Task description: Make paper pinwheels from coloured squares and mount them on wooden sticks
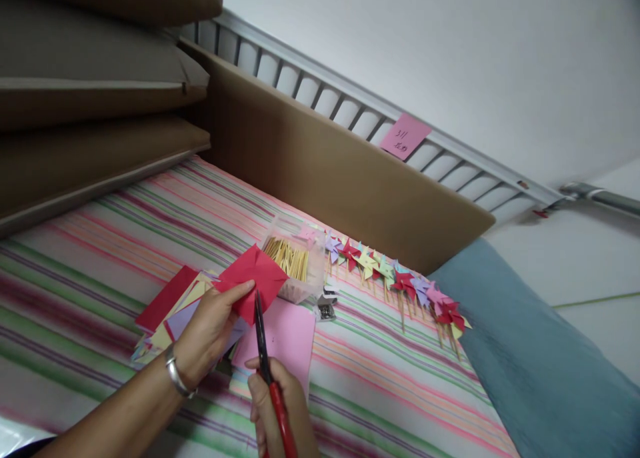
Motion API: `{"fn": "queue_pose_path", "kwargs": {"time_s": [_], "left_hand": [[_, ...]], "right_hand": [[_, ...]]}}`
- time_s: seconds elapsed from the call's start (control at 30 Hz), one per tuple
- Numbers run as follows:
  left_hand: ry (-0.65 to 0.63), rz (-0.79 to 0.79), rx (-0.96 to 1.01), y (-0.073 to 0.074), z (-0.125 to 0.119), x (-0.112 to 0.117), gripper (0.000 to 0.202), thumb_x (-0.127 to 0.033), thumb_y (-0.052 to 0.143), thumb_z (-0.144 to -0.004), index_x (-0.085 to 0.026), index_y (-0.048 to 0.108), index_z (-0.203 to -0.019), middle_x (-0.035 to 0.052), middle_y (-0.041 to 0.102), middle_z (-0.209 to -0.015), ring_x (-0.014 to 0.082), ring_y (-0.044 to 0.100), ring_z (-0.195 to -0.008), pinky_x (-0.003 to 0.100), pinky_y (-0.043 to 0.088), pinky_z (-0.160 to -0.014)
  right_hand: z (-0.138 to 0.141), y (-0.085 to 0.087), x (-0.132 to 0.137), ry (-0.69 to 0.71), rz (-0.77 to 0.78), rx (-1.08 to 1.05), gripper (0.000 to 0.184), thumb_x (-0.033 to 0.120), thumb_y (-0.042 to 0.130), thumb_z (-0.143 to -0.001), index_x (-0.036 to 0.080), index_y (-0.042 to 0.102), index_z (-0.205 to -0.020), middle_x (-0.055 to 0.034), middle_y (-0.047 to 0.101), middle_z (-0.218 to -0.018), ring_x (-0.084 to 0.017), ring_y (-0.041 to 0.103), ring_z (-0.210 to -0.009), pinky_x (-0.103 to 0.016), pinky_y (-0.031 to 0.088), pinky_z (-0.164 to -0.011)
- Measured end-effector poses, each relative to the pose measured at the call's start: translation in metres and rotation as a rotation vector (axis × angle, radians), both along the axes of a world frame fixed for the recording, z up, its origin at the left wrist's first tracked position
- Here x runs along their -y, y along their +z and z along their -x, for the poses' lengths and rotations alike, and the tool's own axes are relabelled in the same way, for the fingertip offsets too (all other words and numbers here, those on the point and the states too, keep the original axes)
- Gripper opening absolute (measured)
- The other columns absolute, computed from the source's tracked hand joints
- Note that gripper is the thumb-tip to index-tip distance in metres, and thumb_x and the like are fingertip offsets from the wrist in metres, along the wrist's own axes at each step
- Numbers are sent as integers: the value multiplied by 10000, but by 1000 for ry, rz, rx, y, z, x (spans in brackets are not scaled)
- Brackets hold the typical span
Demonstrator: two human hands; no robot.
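A square of red paper with crease lines is pinched in my left hand, thumb on top. My right hand grips a pair of scissors with red handles and dark blades. The blade tips reach the lower edge of the red paper, pointing toward its middle. Below and left of the paper lies a pile of coloured paper squares, partly hidden by my left hand. Pink paper sheets lie beneath the scissors.
A clear plastic box of thin wooden sticks stands beyond the paper, beside a small packet of dark pieces. Finished paper pinwheels line the back of the striped cloth. A brown board and stacked boxes border it.
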State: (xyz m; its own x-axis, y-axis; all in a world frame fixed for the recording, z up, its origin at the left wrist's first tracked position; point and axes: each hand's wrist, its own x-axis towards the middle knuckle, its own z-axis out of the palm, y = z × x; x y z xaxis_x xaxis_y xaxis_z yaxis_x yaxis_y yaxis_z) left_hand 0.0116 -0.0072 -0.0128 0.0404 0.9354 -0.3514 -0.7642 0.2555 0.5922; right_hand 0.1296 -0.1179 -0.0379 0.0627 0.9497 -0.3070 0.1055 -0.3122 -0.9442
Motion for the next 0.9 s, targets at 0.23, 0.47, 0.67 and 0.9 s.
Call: {"fn": "queue_pose_path", "kwargs": {"time_s": [0.23,0.47,0.67,0.9], "left_hand": [[-13,-26,-16,1,1,0,105,-134,776,-658,-125,717,-744,37,748,-717,145,667,-631,248,531,-666],[2,-28,-4,-1,1,0,105,-118,784,-646,-128,707,-716,28,736,-681,140,659,-609,235,521,-633],[8,2,-30,-3,1,0,92,-109,768,-661,-122,706,-728,30,735,-684,140,656,-605,244,526,-628],[24,-18,-19,-3,2,-2,86,-107,763,-666,-115,703,-727,39,734,-686,145,662,-609,243,535,-628]], "right_hand": [[1,0,0,6,33,-14,676,742,565,-714,142,644,-1015,72,426,-491,-29,267,-304,-143,191,-263],[2,0,-1,28,38,-29,687,755,549,-713,138,640,-1001,104,359,-431,-31,261,-278,-139,181,-261],[2,3,1,30,73,-4,657,732,567,-713,144,639,-998,107,348,-414,-39,258,-280,-140,193,-252],[-1,3,-2,51,3,104,471,589,607,-762,155,659,-937,80,394,-467,-62,311,-361,-171,236,-331]]}}
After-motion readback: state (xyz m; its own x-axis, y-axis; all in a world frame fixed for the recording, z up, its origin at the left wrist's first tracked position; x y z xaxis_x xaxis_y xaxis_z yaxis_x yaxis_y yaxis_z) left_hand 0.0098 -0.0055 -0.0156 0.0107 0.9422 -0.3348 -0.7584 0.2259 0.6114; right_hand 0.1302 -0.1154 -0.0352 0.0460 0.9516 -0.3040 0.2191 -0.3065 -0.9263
